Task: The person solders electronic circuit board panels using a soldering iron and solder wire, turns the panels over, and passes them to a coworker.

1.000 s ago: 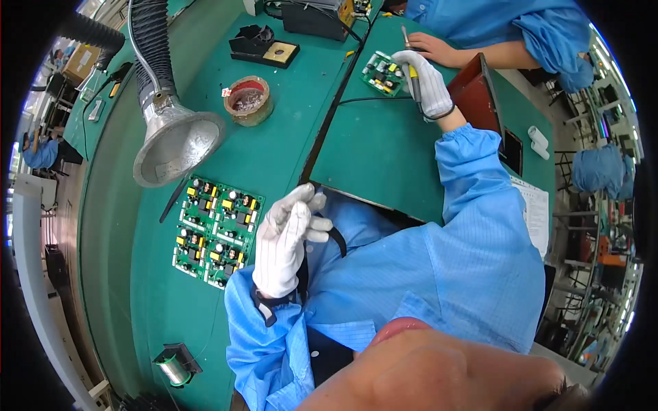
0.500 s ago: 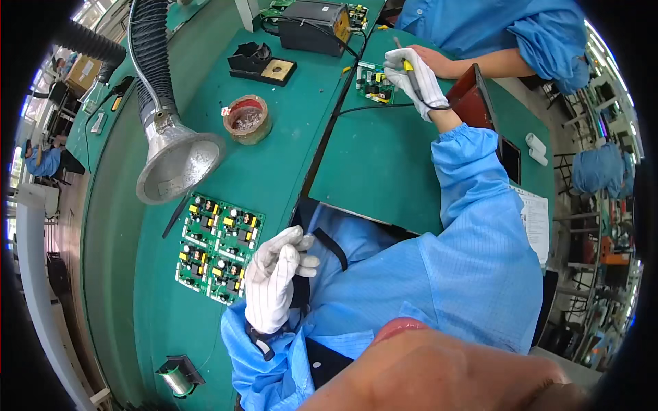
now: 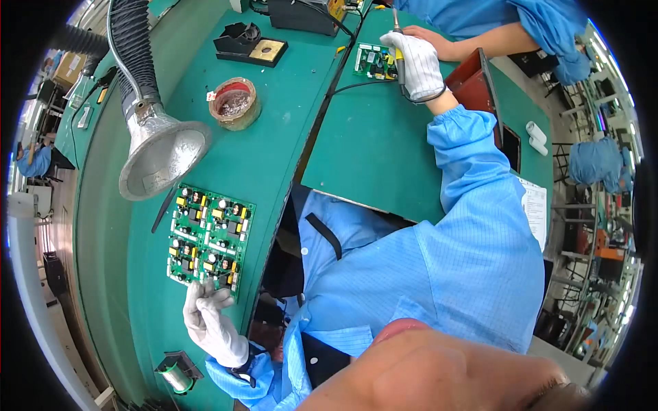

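My left hand [image 3: 212,325], in a white glove, is at the near edge of a green circuit board panel [image 3: 209,240] crowded with yellow, black and white components. Its fingers are curled together, and what they pinch, if anything, is too small to make out. Farther off on the right, my gloved right hand [image 3: 419,65] is wrapped round a soldering iron [image 3: 400,65] with a yellow-and-black handle, tip pointing away from me. Beside that hand lies a smaller green circuit board [image 3: 373,61], partly covered by it.
A metal fume-extraction hood [image 3: 164,157] hangs over the left side. Behind are a clay-coloured pot [image 3: 235,104], an iron stand with sponge [image 3: 250,46] and a dark soldering station [image 3: 305,15]. A solder spool [image 3: 178,377] stands near left. A co-worker's bare hand [image 3: 433,42] rests by a red bin [image 3: 474,85].
My left hand has moved left and nearer, from beside my body to the panel's near edge. My right hand has turned with the soldering iron, its tip now pointing more straight away. The view has shifted slightly.
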The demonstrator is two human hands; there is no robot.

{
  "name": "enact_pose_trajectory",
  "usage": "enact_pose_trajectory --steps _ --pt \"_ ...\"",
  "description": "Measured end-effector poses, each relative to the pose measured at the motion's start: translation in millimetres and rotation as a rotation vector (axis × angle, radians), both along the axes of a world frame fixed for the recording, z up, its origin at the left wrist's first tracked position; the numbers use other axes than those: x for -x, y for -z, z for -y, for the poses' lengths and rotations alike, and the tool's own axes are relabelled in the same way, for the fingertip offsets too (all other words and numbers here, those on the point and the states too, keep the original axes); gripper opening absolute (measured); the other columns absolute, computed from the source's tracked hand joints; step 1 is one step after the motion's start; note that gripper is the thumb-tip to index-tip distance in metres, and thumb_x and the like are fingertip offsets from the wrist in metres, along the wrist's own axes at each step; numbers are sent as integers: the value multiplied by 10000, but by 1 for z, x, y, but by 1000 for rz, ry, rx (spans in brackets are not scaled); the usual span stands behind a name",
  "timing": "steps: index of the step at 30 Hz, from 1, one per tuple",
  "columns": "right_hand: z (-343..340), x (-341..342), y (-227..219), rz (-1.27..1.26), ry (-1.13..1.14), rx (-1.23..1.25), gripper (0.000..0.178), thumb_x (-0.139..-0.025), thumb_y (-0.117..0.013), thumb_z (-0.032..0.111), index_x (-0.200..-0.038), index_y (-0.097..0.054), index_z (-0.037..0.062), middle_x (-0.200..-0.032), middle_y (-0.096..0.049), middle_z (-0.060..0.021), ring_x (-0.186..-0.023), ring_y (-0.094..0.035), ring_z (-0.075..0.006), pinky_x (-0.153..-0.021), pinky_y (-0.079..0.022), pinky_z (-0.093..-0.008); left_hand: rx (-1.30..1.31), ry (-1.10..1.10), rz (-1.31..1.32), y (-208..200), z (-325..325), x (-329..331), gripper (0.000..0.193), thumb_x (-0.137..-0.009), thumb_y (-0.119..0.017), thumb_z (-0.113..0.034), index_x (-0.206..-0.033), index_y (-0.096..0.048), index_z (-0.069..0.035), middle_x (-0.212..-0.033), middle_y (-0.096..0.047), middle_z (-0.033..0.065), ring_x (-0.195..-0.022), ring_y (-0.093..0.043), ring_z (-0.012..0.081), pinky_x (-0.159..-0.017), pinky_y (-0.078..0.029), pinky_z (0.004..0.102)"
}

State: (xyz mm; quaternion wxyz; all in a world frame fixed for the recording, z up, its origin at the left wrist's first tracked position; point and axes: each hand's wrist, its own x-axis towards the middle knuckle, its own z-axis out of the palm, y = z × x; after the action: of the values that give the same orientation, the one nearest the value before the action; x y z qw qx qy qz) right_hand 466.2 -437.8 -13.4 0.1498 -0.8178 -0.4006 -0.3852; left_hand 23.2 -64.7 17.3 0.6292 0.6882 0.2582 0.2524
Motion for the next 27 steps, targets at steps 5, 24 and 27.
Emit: enact_pose_trajectory --steps 5,24,27 --pt "-12 5 -1 -56 -19 6 322 -793 -632 38 -1105 -596 110 -1007 -693 -128 -885 -678 -345 -769 -521 -429 -70 -73 -45 12 -9 9 500 -1042 -575 -336 -1324 -532 75 -1143 -668 224 -879 -665 194 -770 -552 298" --pt "-9 15 38 -618 199 1 319 -899 -740 273 -1119 -567 119 -1085 -681 -124 -937 -672 -352 -819 -534 -388 -216 -169 -136 50 -13 20 483 -1052 -550 -344 -1284 -573 78 -1075 -685 182 -798 -620 139 -736 -519 257" --pt "-6 14 48 -366 260 170 332 -895 -737 323 -1119 -581 134 -1045 -673 -127 -902 -675 -331 -768 -529 -411 -221 -179 -122 57 -16 24 407 -1055 -551 -272 -1297 -575 55 -1113 -701 173 -793 -625 114 -726 -521 237"
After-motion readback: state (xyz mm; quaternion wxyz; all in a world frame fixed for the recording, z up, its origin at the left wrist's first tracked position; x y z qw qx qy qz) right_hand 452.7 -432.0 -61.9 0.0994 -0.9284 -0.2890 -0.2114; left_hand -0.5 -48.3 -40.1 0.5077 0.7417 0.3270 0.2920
